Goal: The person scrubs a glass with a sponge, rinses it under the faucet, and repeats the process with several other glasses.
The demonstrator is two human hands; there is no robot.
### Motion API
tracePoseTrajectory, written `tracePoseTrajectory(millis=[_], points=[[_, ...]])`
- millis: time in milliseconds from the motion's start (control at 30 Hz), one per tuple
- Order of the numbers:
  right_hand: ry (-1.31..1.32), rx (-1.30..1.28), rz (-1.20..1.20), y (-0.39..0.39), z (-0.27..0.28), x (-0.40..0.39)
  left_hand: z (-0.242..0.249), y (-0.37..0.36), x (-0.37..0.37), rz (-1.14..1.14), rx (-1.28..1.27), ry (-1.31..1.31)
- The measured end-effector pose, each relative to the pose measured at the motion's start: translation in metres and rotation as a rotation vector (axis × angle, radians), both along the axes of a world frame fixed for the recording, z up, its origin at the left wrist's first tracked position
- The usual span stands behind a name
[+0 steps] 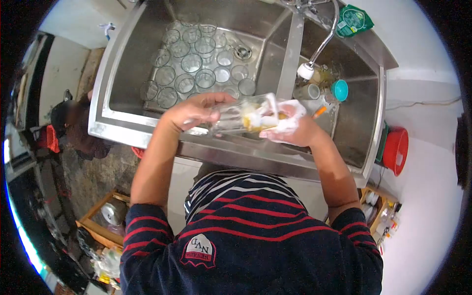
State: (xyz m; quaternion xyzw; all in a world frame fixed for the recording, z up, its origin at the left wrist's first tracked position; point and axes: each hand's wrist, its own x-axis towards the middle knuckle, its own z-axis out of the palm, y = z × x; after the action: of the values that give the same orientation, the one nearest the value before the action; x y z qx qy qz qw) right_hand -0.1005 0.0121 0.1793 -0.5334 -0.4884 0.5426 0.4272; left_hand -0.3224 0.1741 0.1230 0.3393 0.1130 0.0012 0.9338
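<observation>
My left hand is closed around the base end of a clear drinking glass, which lies tilted sideways above the front rim of the sink. At the glass's other end, my right hand is closed and covered in white suds. It presses a yellow sponge at the mouth of the glass; foam hides part of the sponge and fingers. Below and beyond my hands, several clear glasses stand close together in the left basin.
The right basin holds a turquoise cup, a small glass and an orange-ended item. Over it hangs a curved faucet. A green pouch sits behind. A red basin is at the right; another person is at the left.
</observation>
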Motion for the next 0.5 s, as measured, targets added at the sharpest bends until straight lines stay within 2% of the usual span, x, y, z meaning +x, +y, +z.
tracePoseTrajectory(millis=[67, 100, 133, 200, 267, 333, 367, 400, 433, 467, 500], points=[[-0.249, 0.037, 0.164, 0.025, 0.001, -0.018, 0.008, 0.016, -0.004, -0.239, 0.529, 0.266], [-0.429, 0.035, 0.196, 0.035, -0.012, -0.018, -0.008, 0.022, -0.004, -0.254, 0.574, 0.244], [-0.285, 0.007, 0.201, 0.048, -0.017, -0.019, -0.014, 0.032, -0.006, -0.269, 0.563, 0.241], [-0.389, 0.149, -0.097, 0.062, -0.032, -0.015, -0.024, 0.051, -0.012, -0.221, 0.504, 0.327], [-0.426, 0.042, -0.124, 0.082, -0.019, 0.009, -0.025, 0.065, -0.021, -0.179, 0.532, 0.306], [-0.037, -0.079, -0.531, 0.086, 0.008, 0.003, -0.034, 0.080, -0.031, 0.171, 0.597, 0.292], [-0.029, 0.029, -0.415, 0.085, -0.005, 0.027, -0.039, 0.086, -0.034, 0.154, 0.600, 0.293], [-0.024, 0.028, -0.432, 0.081, -0.012, 0.025, -0.043, 0.089, -0.036, 0.327, 0.494, 0.303], [0.013, 0.056, -0.531, 0.077, -0.018, 0.024, -0.046, 0.093, -0.037, 0.498, 0.385, 0.311], [0.049, 0.085, -0.633, 0.072, -0.022, 0.023, -0.048, 0.097, -0.037, 0.480, 0.388, 0.311], [0.021, -0.030, -0.746, 0.064, -0.022, 0.011, -0.048, 0.101, -0.034, 0.487, 0.409, 0.221]])
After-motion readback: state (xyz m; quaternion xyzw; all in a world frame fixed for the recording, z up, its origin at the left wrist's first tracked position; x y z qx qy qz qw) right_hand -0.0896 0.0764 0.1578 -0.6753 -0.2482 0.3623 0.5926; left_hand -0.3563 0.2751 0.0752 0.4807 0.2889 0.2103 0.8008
